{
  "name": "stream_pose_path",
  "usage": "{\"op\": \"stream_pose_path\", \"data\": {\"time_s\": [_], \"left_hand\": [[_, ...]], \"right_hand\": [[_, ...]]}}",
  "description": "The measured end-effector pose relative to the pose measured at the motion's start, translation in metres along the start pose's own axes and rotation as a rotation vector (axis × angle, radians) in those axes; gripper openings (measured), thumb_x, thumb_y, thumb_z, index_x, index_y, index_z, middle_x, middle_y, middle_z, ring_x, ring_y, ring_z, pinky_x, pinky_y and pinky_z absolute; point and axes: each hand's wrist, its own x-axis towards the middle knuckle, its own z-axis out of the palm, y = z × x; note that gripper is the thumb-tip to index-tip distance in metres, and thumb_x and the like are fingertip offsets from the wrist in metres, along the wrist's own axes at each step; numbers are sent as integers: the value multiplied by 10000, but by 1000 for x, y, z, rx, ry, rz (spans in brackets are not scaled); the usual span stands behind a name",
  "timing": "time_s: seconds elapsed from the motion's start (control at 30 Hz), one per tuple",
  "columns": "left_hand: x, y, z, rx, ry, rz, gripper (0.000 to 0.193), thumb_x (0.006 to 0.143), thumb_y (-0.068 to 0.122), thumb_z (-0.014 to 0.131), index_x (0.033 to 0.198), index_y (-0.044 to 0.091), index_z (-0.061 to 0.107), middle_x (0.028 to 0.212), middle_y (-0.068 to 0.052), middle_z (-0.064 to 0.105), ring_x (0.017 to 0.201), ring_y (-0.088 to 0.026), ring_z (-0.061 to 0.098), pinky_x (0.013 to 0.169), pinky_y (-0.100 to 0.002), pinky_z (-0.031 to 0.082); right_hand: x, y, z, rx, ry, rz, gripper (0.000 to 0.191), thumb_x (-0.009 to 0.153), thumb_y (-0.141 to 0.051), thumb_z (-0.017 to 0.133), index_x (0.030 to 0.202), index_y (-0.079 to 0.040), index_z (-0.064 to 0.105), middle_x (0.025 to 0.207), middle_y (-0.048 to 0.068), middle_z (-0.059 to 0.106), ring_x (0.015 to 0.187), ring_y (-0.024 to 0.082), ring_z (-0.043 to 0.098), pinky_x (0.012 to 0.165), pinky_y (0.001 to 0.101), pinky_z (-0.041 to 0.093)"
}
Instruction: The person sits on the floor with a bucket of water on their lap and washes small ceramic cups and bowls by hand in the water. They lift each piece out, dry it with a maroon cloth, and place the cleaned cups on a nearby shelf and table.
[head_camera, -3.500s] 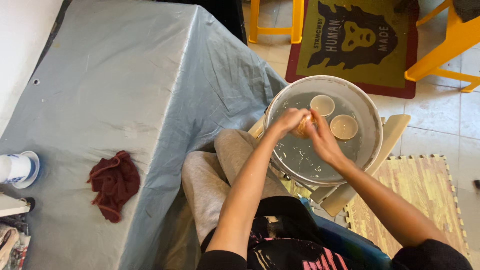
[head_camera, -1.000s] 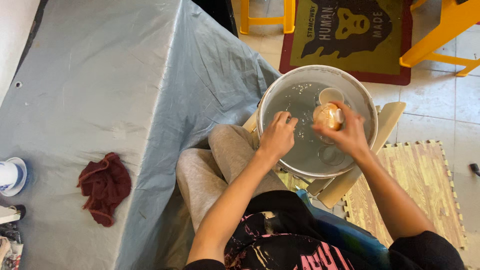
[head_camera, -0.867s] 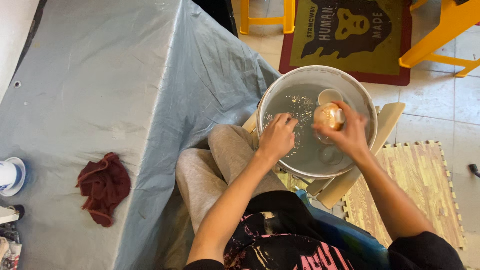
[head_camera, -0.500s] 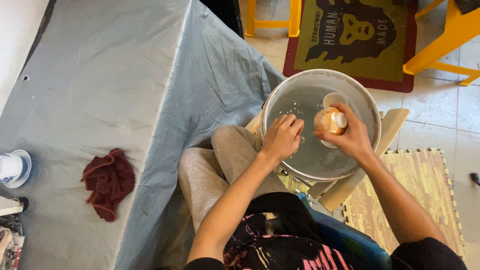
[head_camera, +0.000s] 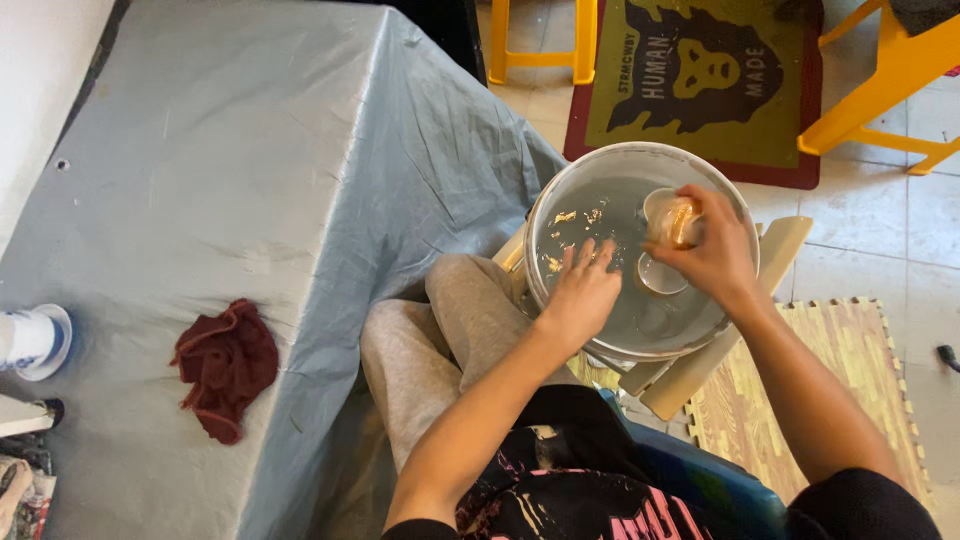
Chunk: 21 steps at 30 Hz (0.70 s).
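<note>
Right hand (head_camera: 715, 250) wraps around a small pale cup (head_camera: 668, 218), fingers curled on its rim, lifted over the water in the grey basin (head_camera: 560, 190). Left hand (head_camera: 582, 290), fingers spread and holding nothing, dips into the water just beside that grip; a second cup (head_camera: 658, 275) lies submerged directly below the held one.

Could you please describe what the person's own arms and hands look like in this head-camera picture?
Both arms are bare from the hands up to short black sleeves at the shoulders. The left hand and right hand wear no gloves; no rings, watch or bracelets can be seen.
</note>
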Motion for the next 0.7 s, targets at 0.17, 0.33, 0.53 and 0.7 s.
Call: {"op": "stream_pose_path", "data": {"time_s": [0.17, 0.33, 0.53, 0.7], "left_hand": [[-5, -6, -17, -123, 59, 13, 348, 804, 56, 680, 1145, 67, 745, 1362, -183, 625, 1394, -361, 517, 1173, -551, 382], [-21, -36, -50, -304, 221, 75, 356, 818, 85, 709, 1173, 98, 735, 1332, -113, 668, 1352, -289, 565, 1172, -437, 427], [-92, -101, -126, -151, 504, -238, 385, 756, 53, 708, 1134, 119, 737, 1277, -76, 664, 1229, -307, 607, 1074, -471, 448], [-211, -154, -189, 436, 668, -845, 412, 887, 134, 767, 1296, 104, 723, 1333, -218, 557, 1239, -435, 473, 969, -555, 357]], "right_hand": [[-8, -7, 11, 89, -96, 127, 763, 617, -208, 920, 1312, -101, 624, 1226, 163, 664, 1138, 343, 655, 962, 454, 518], [-8, -14, 25, 299, -119, 206, 720, 682, -196, 900, 1325, -82, 596, 1222, 164, 651, 1121, 334, 643, 960, 452, 523], [-1, -27, 17, 191, -160, 100, 686, 688, -215, 887, 1306, -88, 618, 1251, 179, 651, 1161, 346, 640, 954, 432, 542], [2, -38, 12, -4, -113, -65, 716, 708, -246, 917, 1337, -94, 611, 1393, 223, 549, 1245, 350, 586, 968, 429, 532]]}}
